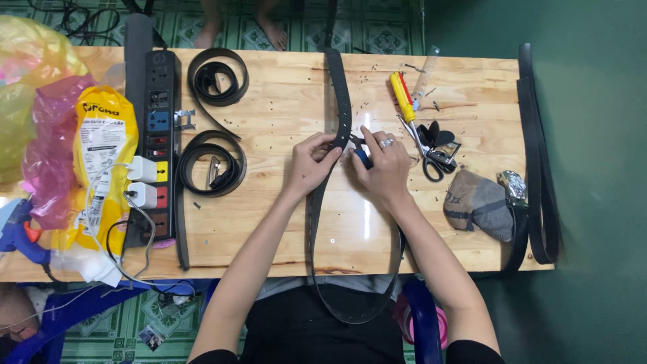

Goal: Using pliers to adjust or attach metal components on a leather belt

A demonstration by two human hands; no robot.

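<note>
Lighting is bright and even across the bench (283,222), apparently from overhead. A pale vertical streak of glare lies on the varnished wood just below the right hand (385,168). Shadows are soft and short, sitting close under both forearms and beside the black belt (339,87). The green wall right of the bench reads darker and flat. Focus is fairly sharp at the centre; the plastic bags (40,101) at the bench's left end look slightly overexposed and soft. Little edge distortion shows.
</note>
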